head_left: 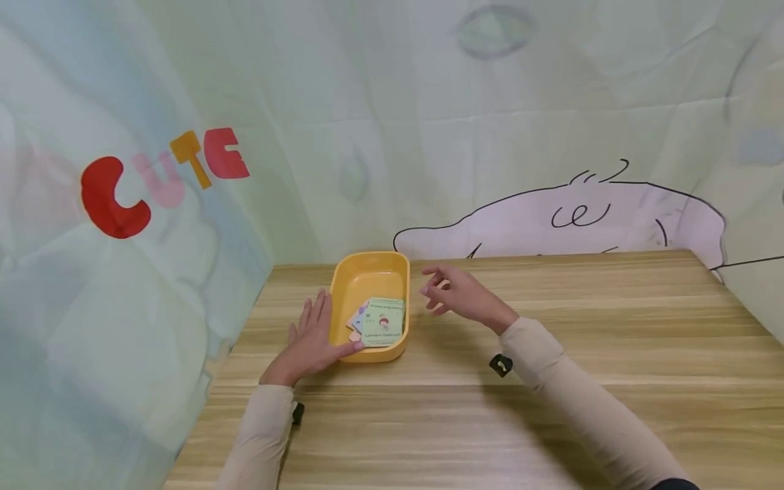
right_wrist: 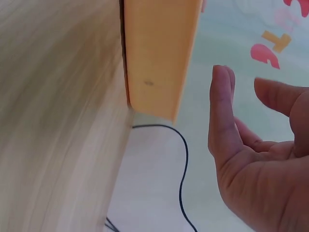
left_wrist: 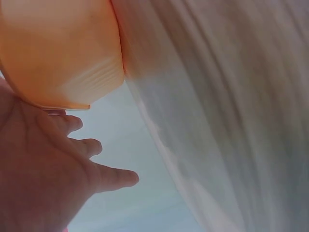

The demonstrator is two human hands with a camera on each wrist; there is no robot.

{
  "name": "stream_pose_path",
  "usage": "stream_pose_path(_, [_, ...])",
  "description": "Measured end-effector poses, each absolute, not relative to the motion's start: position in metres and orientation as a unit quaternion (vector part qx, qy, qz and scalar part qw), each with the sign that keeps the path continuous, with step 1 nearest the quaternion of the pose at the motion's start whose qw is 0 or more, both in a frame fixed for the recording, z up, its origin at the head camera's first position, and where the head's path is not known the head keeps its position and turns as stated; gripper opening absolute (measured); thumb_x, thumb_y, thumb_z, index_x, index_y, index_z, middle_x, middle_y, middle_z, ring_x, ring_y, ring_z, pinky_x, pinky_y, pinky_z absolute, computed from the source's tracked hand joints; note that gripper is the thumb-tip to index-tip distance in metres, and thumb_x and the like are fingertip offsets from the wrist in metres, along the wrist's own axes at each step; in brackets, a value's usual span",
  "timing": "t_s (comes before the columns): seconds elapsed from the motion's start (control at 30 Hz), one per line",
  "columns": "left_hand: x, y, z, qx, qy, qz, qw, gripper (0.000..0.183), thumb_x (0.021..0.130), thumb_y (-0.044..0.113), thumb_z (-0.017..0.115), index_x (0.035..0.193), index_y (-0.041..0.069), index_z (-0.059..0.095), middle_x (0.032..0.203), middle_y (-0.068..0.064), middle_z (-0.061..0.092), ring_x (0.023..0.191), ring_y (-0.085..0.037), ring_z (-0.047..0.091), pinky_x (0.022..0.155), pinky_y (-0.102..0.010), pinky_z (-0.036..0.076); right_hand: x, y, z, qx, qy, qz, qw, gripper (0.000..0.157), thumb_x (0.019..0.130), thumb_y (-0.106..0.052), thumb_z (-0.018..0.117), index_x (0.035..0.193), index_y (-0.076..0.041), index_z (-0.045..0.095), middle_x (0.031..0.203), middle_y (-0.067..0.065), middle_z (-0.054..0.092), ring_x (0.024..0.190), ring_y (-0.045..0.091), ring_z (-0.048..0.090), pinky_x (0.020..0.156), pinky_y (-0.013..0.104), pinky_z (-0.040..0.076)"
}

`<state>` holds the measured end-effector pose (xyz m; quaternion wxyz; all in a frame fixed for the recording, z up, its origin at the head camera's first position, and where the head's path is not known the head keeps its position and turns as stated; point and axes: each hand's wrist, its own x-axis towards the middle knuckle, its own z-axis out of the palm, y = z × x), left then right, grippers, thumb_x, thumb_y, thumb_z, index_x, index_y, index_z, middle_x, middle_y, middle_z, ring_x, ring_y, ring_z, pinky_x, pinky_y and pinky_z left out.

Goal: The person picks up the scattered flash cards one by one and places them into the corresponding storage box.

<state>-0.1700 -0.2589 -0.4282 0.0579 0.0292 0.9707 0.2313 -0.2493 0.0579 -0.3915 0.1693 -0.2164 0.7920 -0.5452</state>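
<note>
A yellow tray with rounded corners stands on the wooden table, holding a few flat cards. The top one is a light green card with a small printed figure and the words "Lantern Festival". My left hand rests against the tray's left side, fingers straight and spread, thumb along the near rim. In the left wrist view the fingers extend past the tray's wall. To the right of the tray, apart from it, my right hand hovers with loosely bent fingers and nothing in them.
The wooden table extends far to the right of the tray. Behind it and along the left hang printed cloth walls, with coloured letters on the left one and a line-drawn figure at the back. The tray stands near the table's back edge.
</note>
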Motion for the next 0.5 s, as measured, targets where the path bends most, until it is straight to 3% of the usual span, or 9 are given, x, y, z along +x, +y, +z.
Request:
stream_pose_path(0.17, [-0.171,-0.26,-0.428,0.04,0.972,0.226,0.057,0.117,0.09,0.064,0.064,0.162,0.006,-0.007,0.171,-0.013,-0.012,0.154,-0.044,-0.012,0.113,-0.078,0.0,-0.248,0.078,-0.39,-0.205,0.797,-0.546,0.157,0.047,0.107,-0.027,0.054,0.148,-0.005,0.043,0.122,0.026,0.06,0.091,0.031,0.074,0.076,0.038,0.062])
stream_pose_path(0.33, [-0.172,-0.258,-0.423,0.061,0.976,0.207,0.01,0.108,0.093,0.062,0.06,0.163,0.008,-0.002,0.171,-0.014,-0.005,0.155,-0.044,-0.006,0.113,-0.078,0.003,-0.242,0.106,-0.388,-0.212,0.835,-0.498,0.104,0.052,0.108,-0.032,0.051,0.152,-0.005,0.041,0.123,0.022,0.063,0.09,0.028,0.075,0.076,0.038,0.061])
stream_pose_path(0.5, [-0.174,-0.247,-0.413,0.097,0.976,0.185,-0.062,0.104,0.091,0.067,0.059,0.164,0.011,0.01,0.171,-0.011,0.01,0.156,-0.039,0.007,0.115,-0.075,0.01,-0.225,0.14,-0.38,-0.23,0.916,-0.328,-0.001,0.067,0.105,-0.055,0.046,0.157,-0.013,0.038,0.141,0.014,0.058,0.123,0.032,0.062,0.098,0.054,0.05])
